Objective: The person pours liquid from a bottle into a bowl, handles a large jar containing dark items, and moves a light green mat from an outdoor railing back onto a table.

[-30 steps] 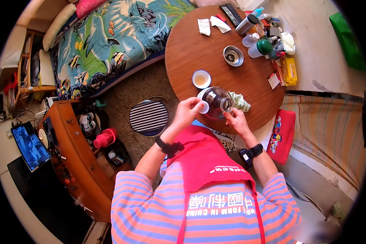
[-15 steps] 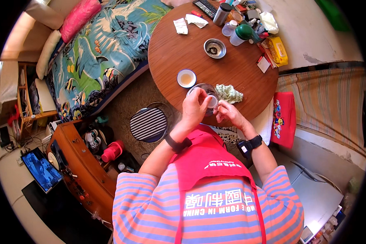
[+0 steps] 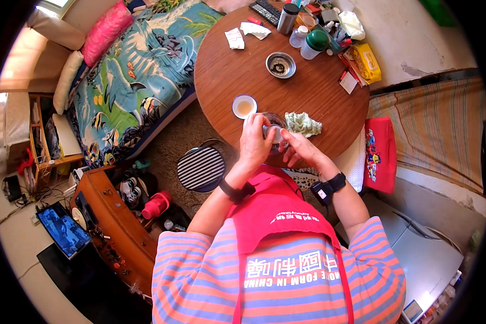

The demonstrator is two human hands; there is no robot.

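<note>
Left fingers (image 3: 250, 125) pinching pale lid (image 3: 276, 135); right fingers (image 3: 292, 141) loosely spread at its right edge. Glass jar (image 3: 277, 119) between fingers, lid end tipped toward wearer, long axis slanted.

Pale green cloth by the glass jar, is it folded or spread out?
Neither: the pale green cloth is bunched up on the wooden table beside the glass jar, its surface rumpled, no flat layers showing.

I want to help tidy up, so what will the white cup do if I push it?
The white cup would probably slosh, because there's pale liquid inside. It's likely to slide before it rolls, since it stands upright on the wooden table. A hard push toward the near edge might tip it off, as it sits close by.
</note>
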